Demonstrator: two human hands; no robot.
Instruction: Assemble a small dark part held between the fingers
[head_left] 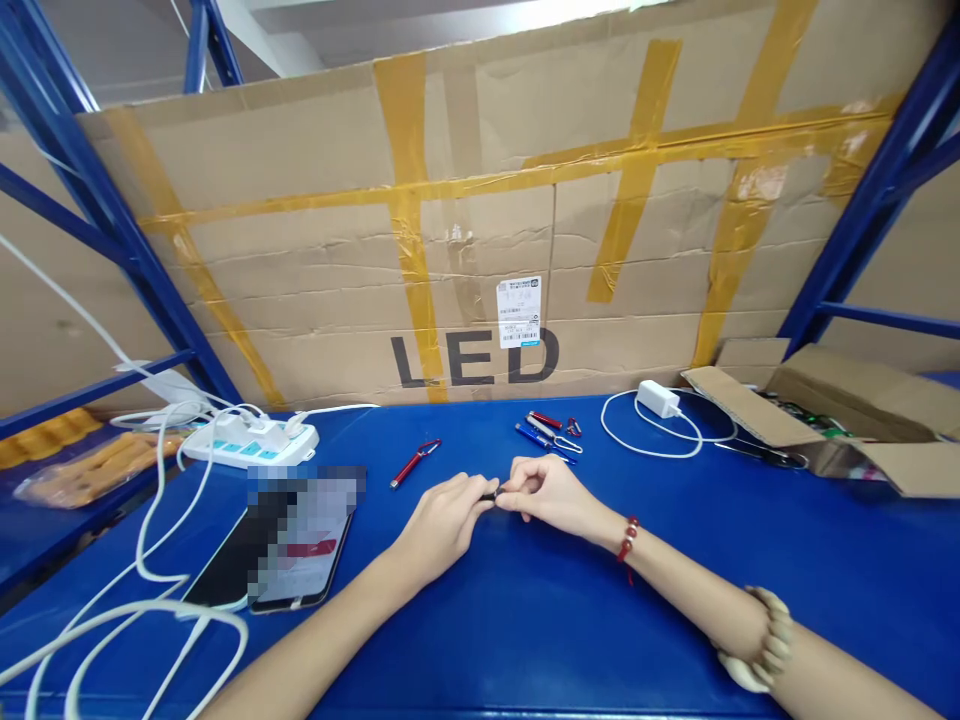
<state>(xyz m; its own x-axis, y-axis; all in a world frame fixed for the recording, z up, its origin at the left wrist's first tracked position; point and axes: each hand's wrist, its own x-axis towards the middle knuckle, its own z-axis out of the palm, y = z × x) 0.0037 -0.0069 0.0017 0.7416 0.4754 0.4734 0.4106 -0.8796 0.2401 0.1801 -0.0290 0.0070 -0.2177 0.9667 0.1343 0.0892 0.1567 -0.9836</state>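
Observation:
My left hand and my right hand meet over the middle of the blue tabletop, fingertips pinched together. Between them is a small black stick-shaped piece; the left fingers grip one end. The right fingertips close on its other end, where the fingers hide most of it. Beyond my left hand lies a red pen-shaped keychain light with a red carabiner clip. Past my right hand are a blue keychain light, a red tube, a silver clip and a small red clip.
At left are two phones, a white power strip and looping white cables. A white charger with its cord and an open cardboard box stand at right. A taped cardboard sheet walls the back between blue posts.

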